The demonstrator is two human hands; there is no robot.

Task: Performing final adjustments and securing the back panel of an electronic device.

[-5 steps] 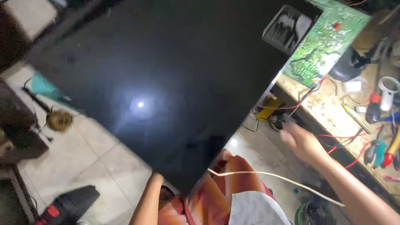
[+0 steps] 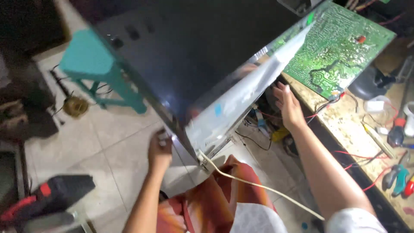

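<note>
Workshop corner, tiled floor and a cluttered bench, as I see it from the head camera.

Under me I see a floor (image 2: 108, 142) of pale square tiles with dark grout lines, lit brightest near the middle of the view. A teal stool (image 2: 97, 69) stands on it at upper left, a coil of wire (image 2: 75, 105) just beside its legs. Dark furniture (image 2: 26, 108) closes the left edge, too dim for me to make out. A black and red power tool (image 2: 47, 198) lies at lower left. Along the right runs a worn, stained bench (image 2: 345, 129), its front edge dark, strewn with red wires (image 2: 358, 153) and small hand tools (image 2: 399, 177).
</note>
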